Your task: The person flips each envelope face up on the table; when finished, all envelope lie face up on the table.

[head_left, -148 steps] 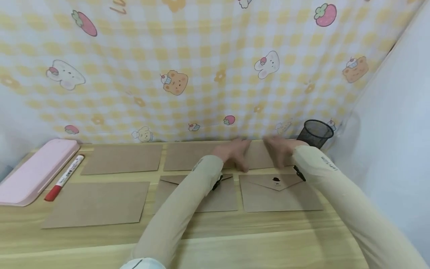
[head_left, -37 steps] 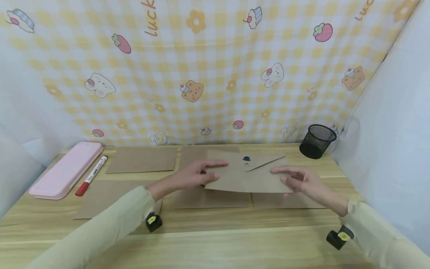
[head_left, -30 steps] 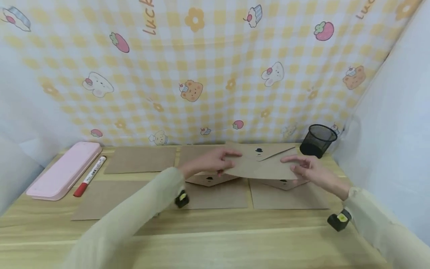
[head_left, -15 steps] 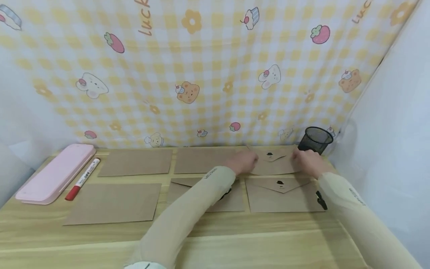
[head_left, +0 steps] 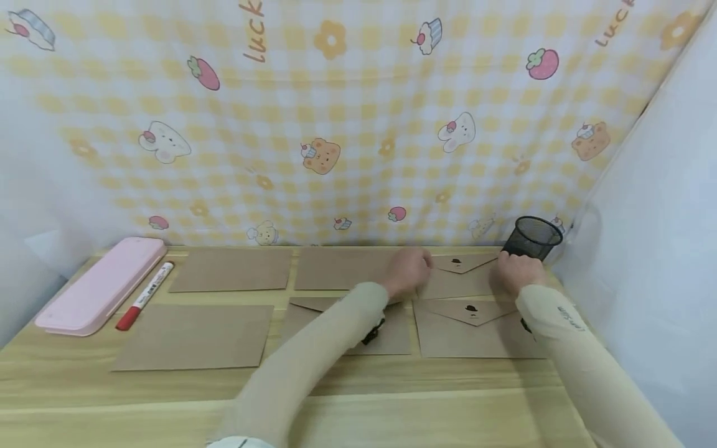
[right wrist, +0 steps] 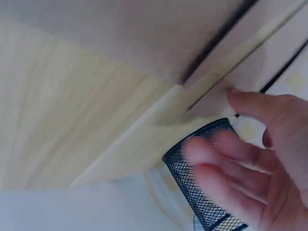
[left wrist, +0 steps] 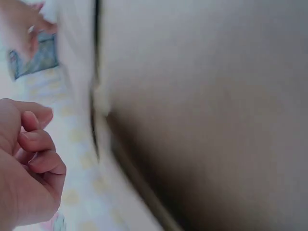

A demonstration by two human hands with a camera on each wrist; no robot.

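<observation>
A brown paper envelope (head_left: pixel 456 285) lies at the back right, its flap side up with a small hat print. My left hand (head_left: pixel 407 274) is by its left end. In the left wrist view the left hand (left wrist: pixel 29 178) has curled fingers with nothing between them, apart from the paper. At the other end is my right hand (head_left: pixel 521 274). The right wrist view shows this hand's thumb (right wrist: pixel 248 102) at the envelope's edge and its fingers loosely bent away, a gap between them. Two more flap-up envelopes, front right (head_left: pixel 476 342) and front middle (head_left: pixel 386 339), lie nearer; my left sleeve partly covers the latter.
Plain side up lie a back-middle envelope (head_left: pixel 342 267), a back-left envelope (head_left: pixel 229 270) and a front-left envelope (head_left: pixel 193 336). A pink case (head_left: pixel 103 286) and a red-capped marker (head_left: pixel 145 295) are at far left. Behind my right hand stands a black mesh pen holder (head_left: pixel 534 236).
The back-right envelope was plain side up, then was held raised in both hands with its flap showing. It now lies on the table, flap up, and the fingers have let go.
</observation>
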